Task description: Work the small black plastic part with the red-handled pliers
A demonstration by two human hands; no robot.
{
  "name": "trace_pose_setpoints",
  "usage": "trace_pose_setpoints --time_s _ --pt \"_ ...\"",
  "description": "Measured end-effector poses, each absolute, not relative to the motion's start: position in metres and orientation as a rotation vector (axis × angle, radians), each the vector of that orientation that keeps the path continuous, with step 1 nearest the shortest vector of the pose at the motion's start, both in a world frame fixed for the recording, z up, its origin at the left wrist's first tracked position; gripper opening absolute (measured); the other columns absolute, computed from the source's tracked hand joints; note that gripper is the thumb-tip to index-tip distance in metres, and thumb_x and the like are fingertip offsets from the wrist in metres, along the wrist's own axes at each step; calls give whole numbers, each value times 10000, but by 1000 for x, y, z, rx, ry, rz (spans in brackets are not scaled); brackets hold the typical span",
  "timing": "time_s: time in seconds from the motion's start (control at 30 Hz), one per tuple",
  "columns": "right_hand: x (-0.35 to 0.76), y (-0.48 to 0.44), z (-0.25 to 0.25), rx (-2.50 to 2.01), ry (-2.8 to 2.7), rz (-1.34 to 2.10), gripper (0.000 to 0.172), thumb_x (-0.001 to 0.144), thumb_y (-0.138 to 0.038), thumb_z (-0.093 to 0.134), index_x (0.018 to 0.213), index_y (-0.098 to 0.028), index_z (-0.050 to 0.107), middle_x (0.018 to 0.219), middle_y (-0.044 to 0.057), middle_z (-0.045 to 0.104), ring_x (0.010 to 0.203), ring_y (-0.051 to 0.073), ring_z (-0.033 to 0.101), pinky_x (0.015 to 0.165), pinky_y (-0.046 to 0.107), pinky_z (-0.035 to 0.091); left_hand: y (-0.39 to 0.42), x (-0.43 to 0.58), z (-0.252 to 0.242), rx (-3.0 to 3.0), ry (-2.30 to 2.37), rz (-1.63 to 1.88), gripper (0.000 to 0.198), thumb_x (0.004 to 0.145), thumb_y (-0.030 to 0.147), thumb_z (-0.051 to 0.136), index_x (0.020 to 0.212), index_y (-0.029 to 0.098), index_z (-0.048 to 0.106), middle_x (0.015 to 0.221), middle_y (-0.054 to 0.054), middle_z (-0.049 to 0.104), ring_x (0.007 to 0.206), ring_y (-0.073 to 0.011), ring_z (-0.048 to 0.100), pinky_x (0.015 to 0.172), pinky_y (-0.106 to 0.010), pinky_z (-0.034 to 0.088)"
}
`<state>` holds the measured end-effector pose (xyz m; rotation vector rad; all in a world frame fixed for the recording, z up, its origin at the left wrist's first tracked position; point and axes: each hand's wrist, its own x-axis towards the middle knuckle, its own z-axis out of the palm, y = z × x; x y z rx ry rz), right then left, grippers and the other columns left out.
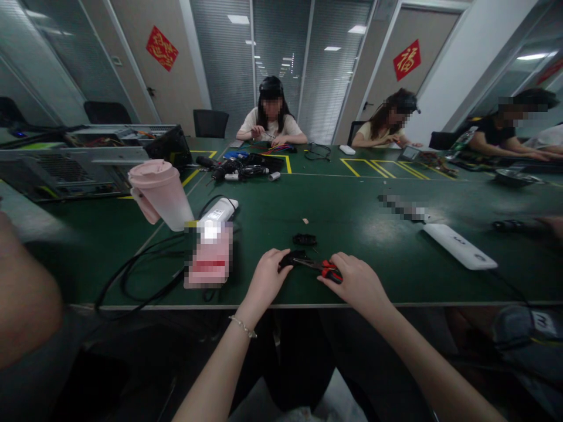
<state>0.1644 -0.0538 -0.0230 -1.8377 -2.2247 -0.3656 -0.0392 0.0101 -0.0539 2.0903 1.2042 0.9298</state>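
Observation:
Near the front edge of the green table, my left hand (269,276) pinches a small black part (290,258) whose kind I cannot make out. My right hand (357,275) is closed around the red and black handles of a pair of pliers (331,271). The metal jaws of the pliers point left and reach the black part; whether they grip it I cannot tell. Just beyond, a second small black piece (305,239) lies on the table. A tiny pale scrap (305,221) is a little farther back.
To the left stand a pink cup (160,190), a blurred pink object (210,258), a white power bank (220,211) and black cables. Behind are dark tools (241,167) and an opened computer case (79,170). Another white power bank (460,246) lies right. Several people sit around the table (272,205).

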Motion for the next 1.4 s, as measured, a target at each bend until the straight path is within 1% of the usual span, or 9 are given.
trace_pose_setpoints --time_s 0.23,0.5,0.83,1.03,1.13,1.4 --pt "164 -54 -24 -1833 -2223 -351 295 770 -483 525 799 -191 488 773 34 554 687 171 500 617 284 357 11 -39 -54 2101 1206 935 338 761 152 585 1099 167 582 885 -34 567 780 -156 544 755 -307 466" --pt "164 -54 -23 -1804 -2226 -407 286 764 -472 537 797 -191 497 774 41 562 692 173 504 615 285 354 11 -40 -54 2097 1201 928 334 762 145 579 1094 166 581 898 -36 571 769 -148 543 755 -308 472" --pt "166 -53 -27 -1778 -2214 -396 281 781 -476 505 788 -196 490 755 41 562 661 163 503 590 280 345 10 -40 -54 2093 1202 932 334 770 167 577 1103 179 577 917 -34 564 754 -143 541 754 -307 475" --pt "166 -53 -25 -1789 -2242 -410 276 778 -463 522 816 -191 498 791 48 567 694 170 504 611 282 341 11 -39 -55 2107 1199 932 338 762 150 585 1099 159 578 894 -36 566 786 -152 544 762 -306 472" --pt "166 -53 -25 -1785 -2233 -422 282 777 -474 515 804 -194 499 778 45 566 684 170 504 601 283 338 10 -39 -54 2112 1205 930 340 762 140 582 1101 152 578 894 -40 566 805 -158 543 768 -308 470" --pt "165 -53 -26 -1796 -2214 -386 276 777 -471 513 782 -196 489 754 35 561 666 163 506 589 280 339 9 -40 -53 2111 1198 933 336 769 161 577 1105 175 577 924 -45 571 834 -169 547 780 -322 467"
